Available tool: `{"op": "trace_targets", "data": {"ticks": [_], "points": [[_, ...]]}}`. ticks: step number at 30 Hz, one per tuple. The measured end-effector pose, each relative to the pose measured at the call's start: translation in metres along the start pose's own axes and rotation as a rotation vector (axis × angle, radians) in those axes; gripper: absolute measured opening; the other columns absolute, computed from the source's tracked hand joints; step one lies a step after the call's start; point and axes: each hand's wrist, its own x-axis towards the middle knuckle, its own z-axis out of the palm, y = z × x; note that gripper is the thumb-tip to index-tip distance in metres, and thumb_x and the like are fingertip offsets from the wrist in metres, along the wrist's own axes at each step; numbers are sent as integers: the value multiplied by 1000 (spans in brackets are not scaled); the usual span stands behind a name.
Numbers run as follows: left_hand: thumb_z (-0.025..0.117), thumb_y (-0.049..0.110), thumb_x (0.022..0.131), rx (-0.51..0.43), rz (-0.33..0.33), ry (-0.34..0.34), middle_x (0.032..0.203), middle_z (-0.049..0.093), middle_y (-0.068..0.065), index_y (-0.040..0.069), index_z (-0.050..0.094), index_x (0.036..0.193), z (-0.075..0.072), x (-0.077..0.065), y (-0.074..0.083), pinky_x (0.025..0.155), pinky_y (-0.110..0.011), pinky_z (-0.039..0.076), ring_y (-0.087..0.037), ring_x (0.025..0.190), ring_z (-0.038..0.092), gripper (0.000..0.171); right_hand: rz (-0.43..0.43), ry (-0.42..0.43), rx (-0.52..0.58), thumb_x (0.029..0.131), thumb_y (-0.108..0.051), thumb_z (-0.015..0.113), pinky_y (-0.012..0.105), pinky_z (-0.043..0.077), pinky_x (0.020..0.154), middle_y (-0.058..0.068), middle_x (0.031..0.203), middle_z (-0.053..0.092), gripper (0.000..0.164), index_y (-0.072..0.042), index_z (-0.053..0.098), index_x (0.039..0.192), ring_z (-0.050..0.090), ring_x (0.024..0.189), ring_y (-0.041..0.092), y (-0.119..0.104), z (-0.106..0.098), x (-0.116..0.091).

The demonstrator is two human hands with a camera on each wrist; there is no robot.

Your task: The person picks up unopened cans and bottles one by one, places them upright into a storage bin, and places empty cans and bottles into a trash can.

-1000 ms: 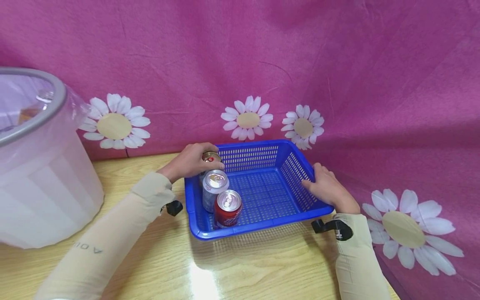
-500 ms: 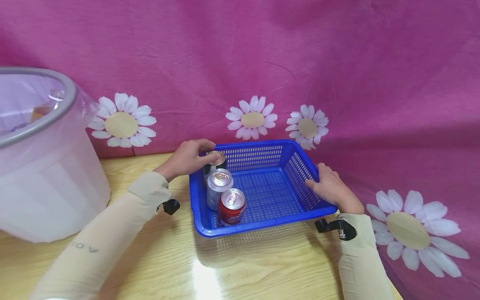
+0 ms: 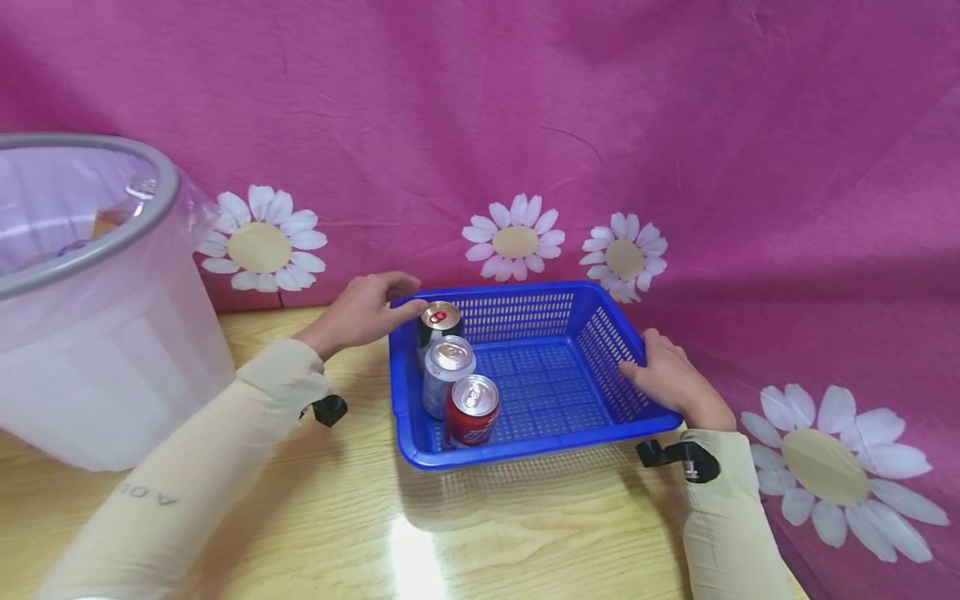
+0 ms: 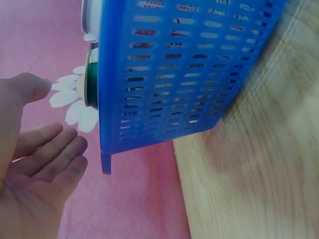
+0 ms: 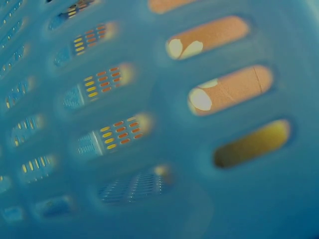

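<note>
A blue slotted plastic basket [image 3: 540, 446] sits on the table. Three drink cans stand in a slanting row along its left side: a dark can [image 3: 441, 321] at the back, a silver-white can [image 3: 448, 379] in the middle and a red can [image 3: 471, 417] in front. My left hand [image 3: 363, 310] hovers at the back left corner; in the left wrist view its fingers [image 4: 55, 154] are spread, with a gap to the can's green side [image 4: 92, 79]. My right hand [image 3: 673, 379] grips the right rim, thumb inside. The basket wall [image 5: 149, 99] fills the right wrist view, hiding that hand.
A tall white bin [image 3: 112, 358] with a grey rim and clear liner stands on the left, with some rubbish inside. Behind the wooden table [image 3: 345, 517] hangs a pink cloth [image 3: 420, 125] with daisies, which also runs along the right side.
My left hand has let go of the dark can and drawn back to the left. My right hand stays on the rim. The whole scene has shifted slightly right in the head view.
</note>
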Motion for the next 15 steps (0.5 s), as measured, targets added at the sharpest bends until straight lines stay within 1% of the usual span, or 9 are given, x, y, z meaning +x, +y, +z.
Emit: {"op": "trace_targets", "data": {"ticks": [2,6,8,12,15], "points": [[63,40,92,-6,-5,2,132,64,-12,7,58,131,-2,-2,-2,105,-46,50,-30,123,61,51,-3,2,1,94,-35,54,51,48,85,22,110,52,54,3,38,128,52,102,38,-1,0,0],[62,38,92,-9,13,13,132,63,-13,6,58,131,-7,-6,-5,105,-46,50,-31,123,61,51,-18,14,2,93,-34,55,49,49,83,22,108,53,52,4,40,125,54,100,37,-2,-1,-1],[62,37,92,-2,26,25,131,64,-14,6,58,131,-9,-9,-6,104,-46,50,-31,122,62,50,-17,10,3,94,-34,54,49,49,83,22,108,52,52,4,39,126,53,100,37,-2,-1,-1],[62,36,93,4,31,38,129,65,-15,5,58,130,-13,-14,-7,104,-47,50,-31,120,63,48,-2,-8,8,94,-35,53,50,49,84,22,110,51,55,3,37,130,52,103,38,-1,-1,0],[62,34,93,-4,34,45,129,65,-15,4,59,130,-15,-17,-10,104,-47,50,-31,120,63,48,-2,-9,6,94,-36,53,50,49,84,22,110,51,55,4,37,129,52,102,38,0,0,0]]}}
